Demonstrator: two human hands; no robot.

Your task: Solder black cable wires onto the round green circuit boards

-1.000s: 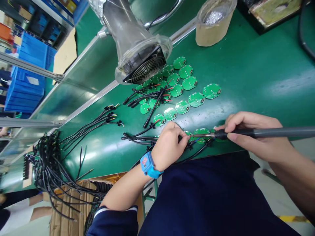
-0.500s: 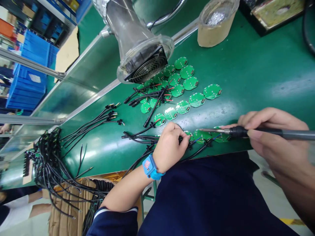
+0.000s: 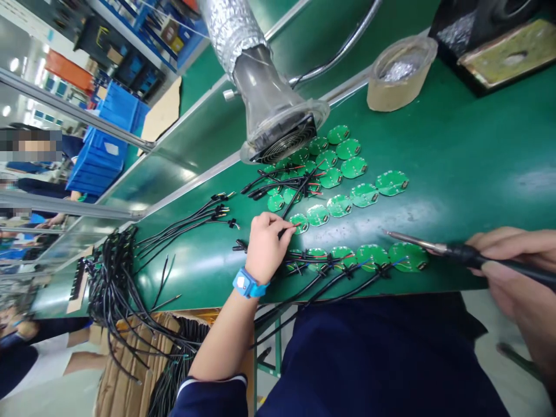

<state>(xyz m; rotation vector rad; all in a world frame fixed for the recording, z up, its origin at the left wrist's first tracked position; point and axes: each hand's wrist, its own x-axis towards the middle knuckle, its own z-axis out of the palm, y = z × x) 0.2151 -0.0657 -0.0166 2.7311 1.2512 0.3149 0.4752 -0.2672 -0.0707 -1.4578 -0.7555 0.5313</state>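
My right hand (image 3: 508, 255) grips a soldering iron (image 3: 467, 255), its tip pointing left above the bench. Left of the tip and slightly lower lies a front row of round green circuit boards (image 3: 371, 256), with black cables (image 3: 324, 282) and coloured wires on them. My left hand (image 3: 266, 243), a blue wrist strap on its wrist, has thumb and fingers pinched on a short black cable (image 3: 283, 233). The cable is mostly hidden by the hand, and its red wire end lies over a small green circuit board (image 3: 299, 223) at the left end of the middle row.
A fume extractor (image 3: 284, 124) hangs over more boards and short cables. A tape roll (image 3: 393, 95) and a stand with a yellow sponge (image 3: 512, 58) sit at the back right. Bundled black cables (image 3: 110, 278) lie at left. People are beyond the partition.
My left hand has left the front row, moving left and back to the middle row with a short cable. The soldering iron has lifted away from the front boards, to the right.
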